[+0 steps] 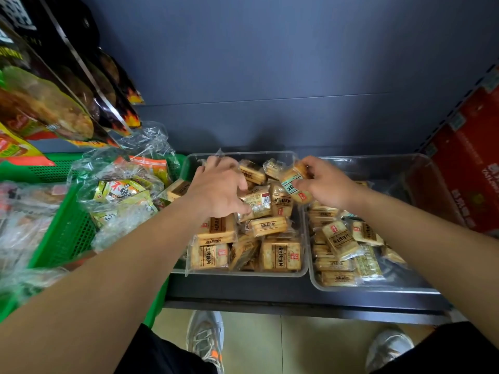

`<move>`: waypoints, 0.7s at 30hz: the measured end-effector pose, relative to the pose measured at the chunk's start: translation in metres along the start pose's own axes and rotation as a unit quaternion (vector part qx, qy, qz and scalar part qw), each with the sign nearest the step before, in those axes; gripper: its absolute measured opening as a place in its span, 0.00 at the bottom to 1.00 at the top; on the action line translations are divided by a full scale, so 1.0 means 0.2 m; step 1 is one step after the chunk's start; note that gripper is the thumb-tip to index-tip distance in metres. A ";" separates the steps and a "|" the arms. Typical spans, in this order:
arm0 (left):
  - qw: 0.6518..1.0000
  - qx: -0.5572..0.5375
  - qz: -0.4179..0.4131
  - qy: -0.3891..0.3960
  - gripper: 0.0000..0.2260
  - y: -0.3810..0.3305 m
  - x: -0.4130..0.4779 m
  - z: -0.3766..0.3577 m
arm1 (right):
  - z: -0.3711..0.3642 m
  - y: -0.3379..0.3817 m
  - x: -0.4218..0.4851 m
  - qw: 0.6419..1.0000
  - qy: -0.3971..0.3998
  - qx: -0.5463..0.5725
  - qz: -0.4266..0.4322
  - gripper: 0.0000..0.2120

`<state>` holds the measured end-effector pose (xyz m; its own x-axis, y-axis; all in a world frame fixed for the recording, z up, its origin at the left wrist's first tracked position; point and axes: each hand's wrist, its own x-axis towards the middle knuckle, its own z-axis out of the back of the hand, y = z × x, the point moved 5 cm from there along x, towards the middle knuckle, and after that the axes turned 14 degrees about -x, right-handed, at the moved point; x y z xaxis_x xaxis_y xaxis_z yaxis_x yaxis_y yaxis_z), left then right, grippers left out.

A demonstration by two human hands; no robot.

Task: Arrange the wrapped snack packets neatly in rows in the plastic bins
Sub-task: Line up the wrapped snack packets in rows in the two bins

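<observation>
Two clear plastic bins stand side by side on a dark shelf. The left bin [303,273] holds a loose heap of tan wrapped cracker packets [279,255]. The right bin [421,168] has several packets [339,240] piled in its left part. My left hand [218,188] reaches over the left bin, thumb and fingers pinching a packet with a barcode label [259,202]. My right hand [324,182] grips one packet [293,184] lifted above the wall between the two bins.
A green mesh basket [64,233] at the left holds clear bags of other snacks. Hanging snack bags [54,98] crowd the upper left. A red carton [469,174] stands right of the bins. The shelf's front edge [297,306] lies above the floor and my shoes.
</observation>
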<state>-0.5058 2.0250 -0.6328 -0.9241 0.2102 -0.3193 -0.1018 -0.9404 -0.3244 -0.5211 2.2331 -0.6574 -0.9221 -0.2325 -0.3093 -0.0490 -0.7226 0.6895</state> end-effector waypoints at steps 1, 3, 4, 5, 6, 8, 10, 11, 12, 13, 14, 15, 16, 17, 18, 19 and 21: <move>0.999 -0.040 -0.006 -0.026 0.18 0.01 0.00 0.02 | 0.00 0.00 0.00 1.000 -0.004 0.002 -0.001 0.10; 0.994 -0.084 -0.015 -0.065 0.17 0.03 -0.01 0.06 | 0.01 0.00 0.01 1.000 -0.010 0.009 -0.002 0.10; 0.994 -0.090 -0.016 -0.062 0.17 0.04 -0.02 0.07 | 0.01 0.00 0.02 1.000 -0.011 0.015 -0.003 0.11; 0.995 -0.091 -0.015 -0.041 0.17 0.06 -0.02 0.07 | 0.01 -0.01 0.02 1.000 -0.009 0.021 -0.005 0.11; 0.996 -0.089 -0.014 -0.010 0.16 0.07 -0.04 0.06 | 0.01 -0.01 0.02 1.000 -0.006 0.023 -0.006 0.12; 0.996 -0.077 -0.020 0.031 0.09 0.09 -0.06 0.04 | 0.01 -0.02 0.03 1.000 -0.004 0.019 -0.006 0.12; 0.996 -0.078 -0.035 0.013 0.04 0.09 -0.06 0.05 | 0.00 -0.02 0.03 1.000 -0.003 0.014 -0.005 0.13; 0.996 -0.078 -0.040 -0.006 0.04 0.08 -0.05 0.06 | 0.00 -0.02 0.03 1.000 -0.001 0.011 -0.005 0.12; 0.996 -0.073 -0.042 -0.019 0.06 0.09 -0.04 0.06 | 0.00 -0.02 0.03 1.000 0.003 0.006 -0.003 0.12; 0.997 -0.062 -0.041 -0.022 0.09 0.08 -0.03 0.06 | -0.01 -0.02 0.03 1.000 0.008 -0.003 0.000 0.11; 0.998 -0.045 -0.036 -0.013 0.14 0.08 -0.03 0.06 | -0.01 -0.02 0.03 1.000 0.014 -0.017 0.005 0.11; 0.999 -0.020 -0.028 0.007 0.18 0.08 -0.02 0.04 | -0.02 -0.01 0.02 0.999 0.019 -0.033 0.011 0.10; 0.999 0.011 -0.020 0.030 0.22 0.07 -0.01 0.02 | -0.03 -0.01 0.02 0.999 0.025 -0.045 0.016 0.10; 0.998 0.046 -0.013 0.048 0.26 0.06 -0.01 0.00 | -0.04 -0.01 0.02 0.998 0.031 -0.051 0.021 0.10; 0.996 0.073 -0.010 0.057 0.29 0.05 -0.01 -0.02 | -0.04 -0.01 0.02 0.998 0.038 -0.054 0.024 0.11; 0.995 0.084 -0.010 0.057 0.30 0.03 -0.01 -0.03 | -0.04 -0.02 0.02 0.997 0.042 -0.054 0.027 0.11; 0.997 0.058 -0.010 0.045 0.28 0.01 -0.01 -0.03 | -0.03 -0.02 0.02 0.998 0.046 -0.044 0.029 0.12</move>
<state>-0.5019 2.0242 -0.6372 -0.8851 0.2480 -0.3939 -0.1670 -0.9591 -0.2286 -0.5216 2.2310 -0.6659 -0.8828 -0.3322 -0.3322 0.0410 -0.7589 0.6499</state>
